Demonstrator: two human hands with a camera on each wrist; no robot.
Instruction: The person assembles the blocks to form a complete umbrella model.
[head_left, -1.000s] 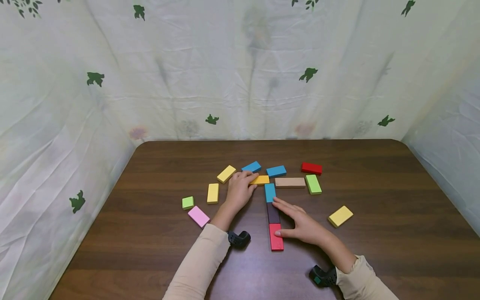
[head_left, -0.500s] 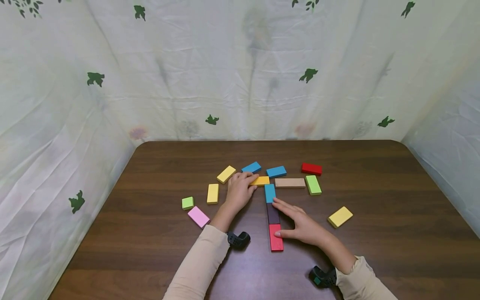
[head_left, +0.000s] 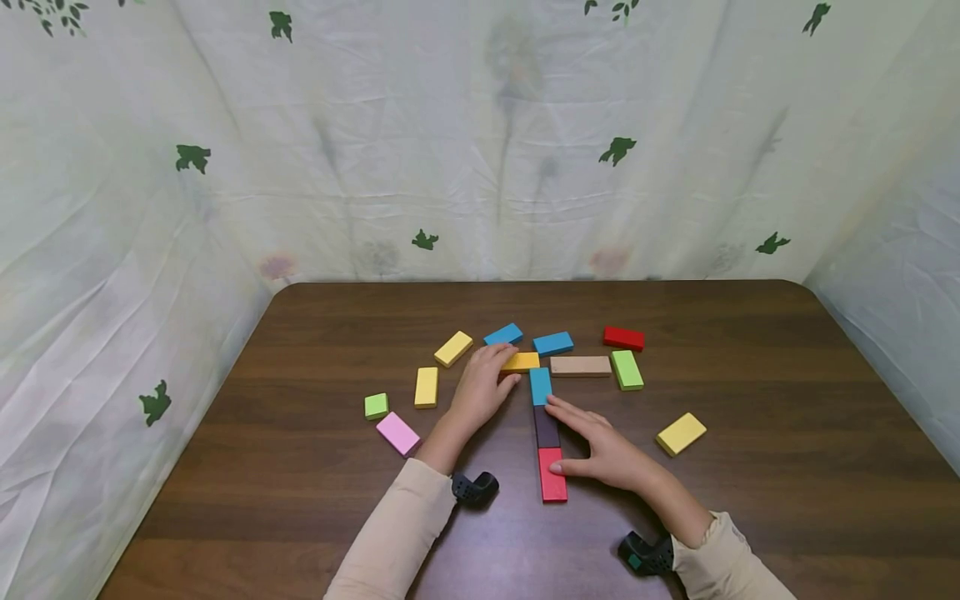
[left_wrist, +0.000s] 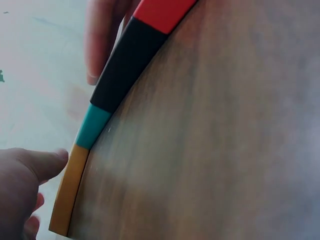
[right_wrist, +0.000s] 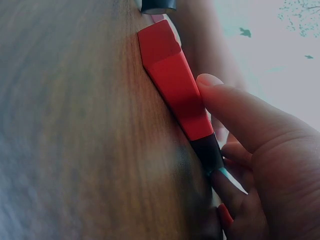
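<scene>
Nothing has moved; loose blocks (head_left: pixel 426 387) ring both hands (head_left: pixel 480 388).

- Four yellow rectangular wooden blocks: one slanted at the far left (head_left: pixel 453 348), one upright beside the green cube (head_left: pixel 426 387), an orange-yellow one under the left fingertips (head_left: pixel 522 361), one apart on the right (head_left: pixel 681 433).
- Three blue rectangular wooden blocks: two at the far side (head_left: pixel 503 334) (head_left: pixel 552 342), one heading the column (head_left: pixel 540 386).
- Two red rectangular wooden blocks: one far right (head_left: pixel 624 337), one closing the column (head_left: pixel 552 485).
- Two green wooden blocks: a small cube (head_left: pixel 376 406), a long one (head_left: pixel 626 369).
- One pink rectangular wooden block (head_left: pixel 397 433).
- One tan rectangular wooden block (head_left: pixel 581 365).
- One dark purple-brown rectangular wooden block (head_left: pixel 546 427).
- Two bare hands: left hand (head_left: pixel 480 387), right hand (head_left: pixel 603 450).
- One dark wooden table (head_left: pixel 750 400).
</scene>
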